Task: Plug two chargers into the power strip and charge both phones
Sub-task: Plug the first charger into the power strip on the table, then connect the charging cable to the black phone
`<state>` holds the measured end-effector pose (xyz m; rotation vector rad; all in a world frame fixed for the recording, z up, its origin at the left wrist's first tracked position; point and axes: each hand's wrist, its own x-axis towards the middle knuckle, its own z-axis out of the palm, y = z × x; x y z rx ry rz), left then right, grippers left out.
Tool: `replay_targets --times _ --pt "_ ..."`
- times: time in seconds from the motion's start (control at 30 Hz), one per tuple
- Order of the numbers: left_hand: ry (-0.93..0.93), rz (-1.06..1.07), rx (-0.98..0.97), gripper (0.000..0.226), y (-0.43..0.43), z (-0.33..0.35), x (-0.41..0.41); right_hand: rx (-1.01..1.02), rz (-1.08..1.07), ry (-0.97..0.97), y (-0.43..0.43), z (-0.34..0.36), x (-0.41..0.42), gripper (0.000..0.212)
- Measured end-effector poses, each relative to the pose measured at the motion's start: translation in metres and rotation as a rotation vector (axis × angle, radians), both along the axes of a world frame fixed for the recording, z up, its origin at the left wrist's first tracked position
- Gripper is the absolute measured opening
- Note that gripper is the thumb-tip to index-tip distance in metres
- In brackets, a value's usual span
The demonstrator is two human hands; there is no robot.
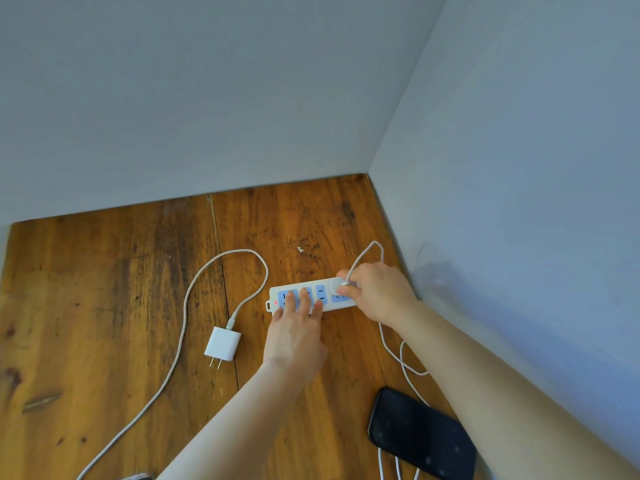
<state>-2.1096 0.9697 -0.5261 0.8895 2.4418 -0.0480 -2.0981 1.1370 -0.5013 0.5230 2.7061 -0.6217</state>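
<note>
A white power strip (327,306) with blue sockets lies on the wooden table near the right wall. My left hand (298,330) presses flat on its left half, fingers spread over the sockets. My right hand (375,292) is shut on a white charger (337,285) that sits on the strip's right end; its cable (367,252) loops up behind my hand. A second white charger (222,344) lies loose to the left of the strip, prongs toward me, with its cable (180,341) curving away. A black phone (419,434) lies face up at the lower right.
Grey walls meet in a corner just behind and to the right of the strip. The wooden table (104,306) stretches left. White cables (398,465) run under the phone at the bottom edge. A small dark object (138,477) peeks in at the bottom left.
</note>
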Motion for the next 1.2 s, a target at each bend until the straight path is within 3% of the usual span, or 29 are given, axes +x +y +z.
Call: replay_targets --times 0.27,0.47,0.63,0.83,1.2 --pt "-0.01 0.0 0.016 0.071 -0.003 -0.001 0.001 -0.13 -0.072 -0.029 0.005 0.0 -0.002 0.042" --pt "-0.002 0.008 0.029 0.073 -0.003 -0.005 0.0 0.03 -0.061 -0.048 -0.006 0.005 -0.003 0.043" --pt "0.037 -0.015 -0.045 0.077 -0.004 0.0 0.003 0.083 -0.22 0.169 -0.021 0.008 0.016 0.033" --pt "0.061 0.053 0.187 0.067 -0.019 -0.007 0.081 -0.075 -0.349 0.223 -0.019 0.015 0.104 0.029" --pt "-0.048 0.073 0.092 0.065 -0.044 -0.033 0.205 -0.11 -0.506 0.083 -0.015 -0.006 0.293 0.012"
